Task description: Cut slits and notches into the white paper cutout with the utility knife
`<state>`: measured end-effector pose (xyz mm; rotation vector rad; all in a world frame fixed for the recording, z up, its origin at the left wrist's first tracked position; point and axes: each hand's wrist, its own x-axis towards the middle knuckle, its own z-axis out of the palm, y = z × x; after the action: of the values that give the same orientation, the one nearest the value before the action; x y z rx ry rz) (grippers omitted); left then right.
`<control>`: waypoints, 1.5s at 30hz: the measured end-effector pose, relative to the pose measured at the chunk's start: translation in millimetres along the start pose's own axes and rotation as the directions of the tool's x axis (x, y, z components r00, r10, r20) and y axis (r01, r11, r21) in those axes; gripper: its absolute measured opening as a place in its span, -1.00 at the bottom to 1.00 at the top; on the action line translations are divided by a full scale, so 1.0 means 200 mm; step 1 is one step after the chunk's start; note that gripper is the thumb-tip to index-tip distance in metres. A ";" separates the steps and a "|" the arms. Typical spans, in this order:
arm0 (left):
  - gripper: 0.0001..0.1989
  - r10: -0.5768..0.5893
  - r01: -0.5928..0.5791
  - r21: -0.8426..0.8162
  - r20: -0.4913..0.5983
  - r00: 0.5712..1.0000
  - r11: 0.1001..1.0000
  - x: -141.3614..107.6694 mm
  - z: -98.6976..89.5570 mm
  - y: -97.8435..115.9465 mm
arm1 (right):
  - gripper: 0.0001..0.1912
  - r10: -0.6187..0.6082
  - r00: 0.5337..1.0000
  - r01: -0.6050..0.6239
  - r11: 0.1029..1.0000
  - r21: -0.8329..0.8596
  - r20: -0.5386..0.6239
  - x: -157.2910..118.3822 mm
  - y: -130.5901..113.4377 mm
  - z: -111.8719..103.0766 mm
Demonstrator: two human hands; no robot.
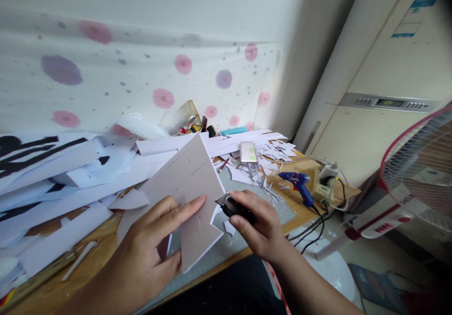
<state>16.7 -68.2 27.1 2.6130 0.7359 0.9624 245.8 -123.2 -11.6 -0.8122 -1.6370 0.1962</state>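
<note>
My left hand [155, 235] grips a white foam board piece [190, 178] by its lower left part, with the index finger laid across its face. The board is tilted up above the table; it has faint pencil lines and a notch cut into its right edge. In my right hand [263, 221] is a black utility knife [238, 209], closed in the fingers. Its blade points left, close to the board's right edge just above the notch; whether it touches I cannot tell. Beneath lies a grey-green cutting mat [282, 209], partly hidden by the board.
White offcuts [271, 152] lie at the back right. A blue glue gun [298, 183] stands beside a power strip [325, 183] with cables. Paper sheets [70, 164] are heaped on the left. A fan [420, 164] stands right of the wooden table [102, 258].
</note>
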 end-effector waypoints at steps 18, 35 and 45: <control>-0.45 0.030 -0.031 0.025 0.027 0.999 0.999 0.01 0.02 0.00 | -0.44 -0.023 0.997 0.019 0.998 0.063 0.068 -0.04 0.03 0.00; -0.52 0.094 -0.097 0.075 0.046 0.994 0.992 0.03 0.02 0.00 | -0.58 -0.123 0.991 0.120 0.991 0.063 0.053 -0.03 0.05 0.01; -0.49 0.075 -0.079 0.039 0.108 0.991 0.996 0.02 0.01 0.00 | -0.63 -0.176 0.970 0.160 0.981 0.106 0.169 0.00 0.08 -0.03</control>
<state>19.8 -65.9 27.4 2.7238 0.6405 0.8292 258.6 -112.4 -18.8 -0.5955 -1.8413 0.2277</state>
